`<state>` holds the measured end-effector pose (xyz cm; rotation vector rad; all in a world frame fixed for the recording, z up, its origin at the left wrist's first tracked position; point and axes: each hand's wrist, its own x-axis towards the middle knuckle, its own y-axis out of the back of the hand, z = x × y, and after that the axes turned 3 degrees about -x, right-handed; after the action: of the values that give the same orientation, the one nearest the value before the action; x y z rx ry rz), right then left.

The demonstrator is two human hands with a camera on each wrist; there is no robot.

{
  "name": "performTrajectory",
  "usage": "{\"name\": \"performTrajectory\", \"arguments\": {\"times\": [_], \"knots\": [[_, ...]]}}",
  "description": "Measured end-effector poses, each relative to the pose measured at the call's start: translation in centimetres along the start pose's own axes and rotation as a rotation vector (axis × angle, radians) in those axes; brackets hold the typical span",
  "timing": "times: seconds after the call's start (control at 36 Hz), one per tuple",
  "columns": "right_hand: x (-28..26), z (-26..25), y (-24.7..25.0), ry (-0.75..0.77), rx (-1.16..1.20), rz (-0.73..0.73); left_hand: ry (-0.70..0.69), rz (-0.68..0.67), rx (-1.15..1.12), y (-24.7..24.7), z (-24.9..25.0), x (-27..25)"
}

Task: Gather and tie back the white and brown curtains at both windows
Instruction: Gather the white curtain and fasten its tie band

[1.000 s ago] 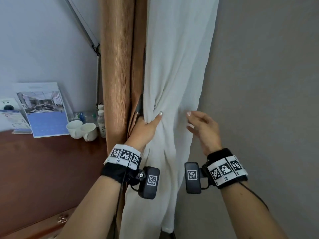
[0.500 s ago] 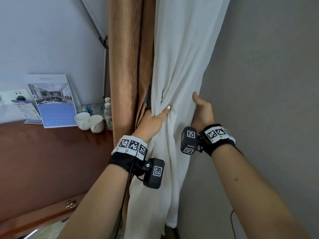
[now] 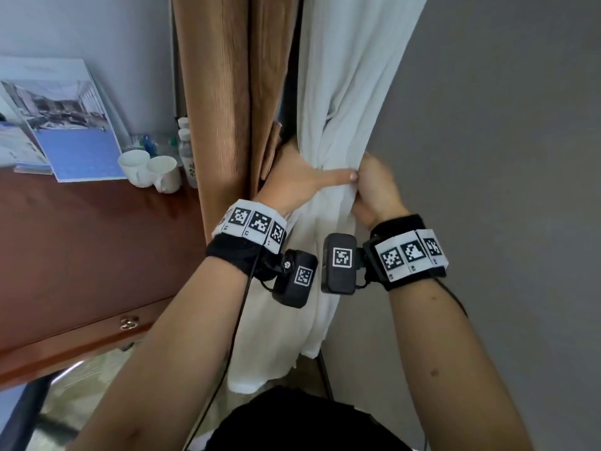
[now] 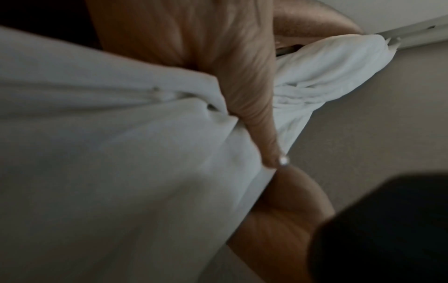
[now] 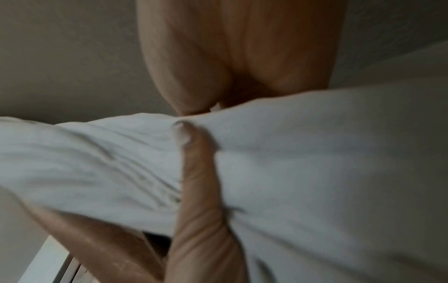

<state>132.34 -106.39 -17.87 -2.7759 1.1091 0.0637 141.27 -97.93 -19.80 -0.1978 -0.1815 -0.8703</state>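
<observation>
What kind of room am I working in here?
Probably a hotel room: two white mugs and small bottles on a wooden desk beside a propped brochure, with layered brown and white curtains.

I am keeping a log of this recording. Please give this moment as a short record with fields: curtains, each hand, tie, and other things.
white curtain: gathered into a bundle
brown curtain: hangs left of it, not held
left hand: wraps the bundle, thumb across the front
right hand: grips the bundle from the right
tie: none visible
desk: two cups, bottles, brochure
</observation>
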Motion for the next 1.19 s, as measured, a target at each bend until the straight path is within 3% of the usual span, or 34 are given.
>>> {"name": "performTrajectory", "arguments": {"times": [0.11,0.22,0.42,0.53,0.64,0.75,0.92,1.0,1.11,1.19], "knots": [[-0.4,-0.8,0.9,0.044,-0.188,-0.052,0.033,0.009,0.062,0.0,-0.4,0.4],[0.4,-1.5,2.1,0.131,-0.358,0.098,0.073,0.018,0.056,-0.2,-0.6,0.6],[2.4,-0.8,3.4,0.098,-0.069,0.163,0.209,-0.055,-0.034,-0.7,-1.4,-0.1],[3.7,-0.9,3.6,0.002,0.121,0.070,0.116,-0.057,-0.069,-0.8,-1.0,-0.3],[3.2,-1.4,3.3,0.009,-0.062,-0.106,0.074,-0.136,-0.049,-0.5,-0.8,-0.1],[1.3,-1.0,3.4,0.063,-0.060,-0.092,0.069,-0.093,-0.036,-0.5,-1.1,0.7],[-0.6,-1.8,3.1,0.111,-0.068,-0.221,0.129,-0.112,-0.018,-0.9,-1.5,0.5],[-0.4,-2.3,3.5,0.094,0.093,-0.162,0.159,-0.107,-0.023,-1.2,-1.7,0.4],[0.4,-1.7,4.7,0.093,0.370,0.177,0.185,-0.043,-0.009,-0.7,-1.6,0.4],[1.3,-1.3,5.3,0.035,0.396,0.286,0.221,-0.003,-0.021,0.5,-1.8,0.2]]}}
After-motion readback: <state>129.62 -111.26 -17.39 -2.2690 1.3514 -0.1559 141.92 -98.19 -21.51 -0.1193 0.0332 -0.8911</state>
